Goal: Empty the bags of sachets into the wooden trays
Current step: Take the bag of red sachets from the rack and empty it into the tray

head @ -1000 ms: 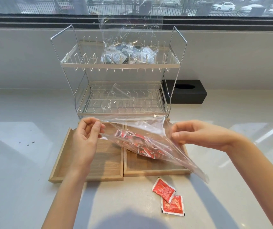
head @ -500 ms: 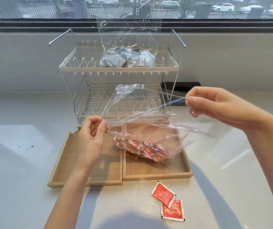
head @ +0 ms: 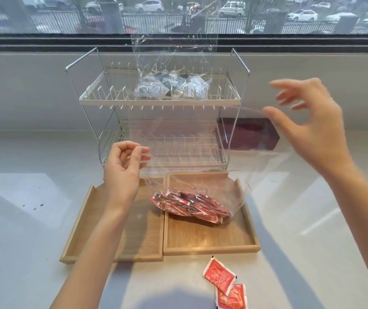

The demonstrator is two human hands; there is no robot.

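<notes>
A clear bag [head: 256, 161] holding several red sachets [head: 189, 206] sags over the right wooden tray [head: 212, 249], its bottom resting in it. My left hand [head: 122, 172] pinches the bag's left edge above the left wooden tray [head: 82, 226], which holds nothing. My right hand [head: 307, 123] is raised to the right with its fingers spread and blurred; the bag's upper edge reaches my thumb. A second clear bag of grey and white sachets [head: 174, 86] stands on the rack's upper shelf.
A two-tier wire dish rack [head: 82, 101] stands behind the trays against the window wall. A black box [head: 254, 137] sits to its right, seen through the film. Two loose red sachets [head: 219, 277] lie on the white counter in front of the right tray.
My right hand rose up and to the right, stretching the bag open, and its fingers have spread apart. The sachets slid down into the bag's bottom over the right tray.
</notes>
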